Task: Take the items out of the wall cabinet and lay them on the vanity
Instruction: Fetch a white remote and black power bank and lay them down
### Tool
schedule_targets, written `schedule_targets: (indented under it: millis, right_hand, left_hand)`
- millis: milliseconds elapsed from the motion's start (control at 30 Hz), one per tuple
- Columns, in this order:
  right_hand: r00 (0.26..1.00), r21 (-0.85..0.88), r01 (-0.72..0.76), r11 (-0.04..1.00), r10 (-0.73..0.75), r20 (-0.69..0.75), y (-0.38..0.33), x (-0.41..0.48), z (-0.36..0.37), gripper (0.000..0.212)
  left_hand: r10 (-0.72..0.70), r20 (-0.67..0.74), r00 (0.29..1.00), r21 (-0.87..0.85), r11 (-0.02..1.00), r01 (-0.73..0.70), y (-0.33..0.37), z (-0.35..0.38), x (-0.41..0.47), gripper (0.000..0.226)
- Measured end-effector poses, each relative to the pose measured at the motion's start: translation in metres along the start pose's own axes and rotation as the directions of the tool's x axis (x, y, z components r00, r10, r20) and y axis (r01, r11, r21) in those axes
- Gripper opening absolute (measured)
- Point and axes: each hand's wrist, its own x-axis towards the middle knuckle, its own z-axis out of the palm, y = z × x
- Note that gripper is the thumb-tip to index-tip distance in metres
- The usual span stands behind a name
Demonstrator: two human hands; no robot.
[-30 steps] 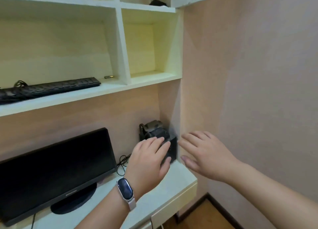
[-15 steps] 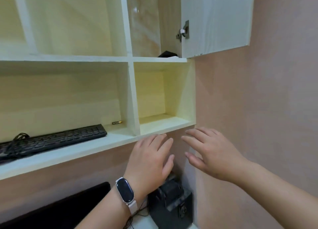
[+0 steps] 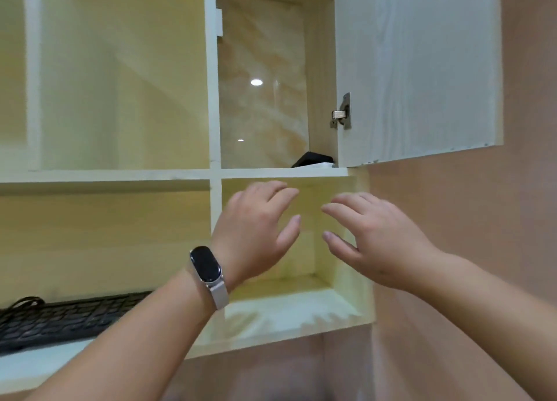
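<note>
The left hand (image 3: 256, 232) and right hand (image 3: 379, 241) had risen to mid-frame, fingers spread and empty, just below the dark item (image 3: 312, 159) awaiting removal from the wall cabinet (image 3: 283, 172).

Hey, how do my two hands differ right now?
The left hand wears a dark band on its wrist; the right hand has a bare wrist. The left hand sits slightly higher in view than the right hand. Both are open and hold nothing, raised before the lower cubby.

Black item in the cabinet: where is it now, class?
Head view, right of centre: black item lies in the upper compartment's right corner, by the open door.
</note>
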Motion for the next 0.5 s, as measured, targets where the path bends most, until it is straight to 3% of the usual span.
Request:
schedule_targets:
  millis: [100,267,400,500]
  right_hand:
    - [1.0,0.031,-0.004,1.0,0.004,0.0,0.021,0.032,0.005,0.05]
    - [0.995,0.115,-0.065,0.991,0.056,0.084,0.033,0.076,0.011,0.047]
    - [0.987,0.083,-0.078,0.994,0.065,0.146,0.034,0.115,0.017,0.029]
    - [0.963,0.002,-0.077,0.997,0.074,0.258,0.039,0.15,0.015,0.025]
  left_hand:
    - [-0.042,0.057,0.997,-0.004,0.999,0.042,-0.01,-0.005,0.04,0.047]
    - [-0.127,0.284,0.951,0.005,0.991,0.131,-0.032,-0.006,0.099,0.045]
    - [-0.229,0.562,0.794,0.105,0.973,0.207,-0.048,0.003,0.143,0.045]
    - [-0.264,0.692,0.671,0.228,0.963,0.144,-0.058,0.012,0.164,0.047]
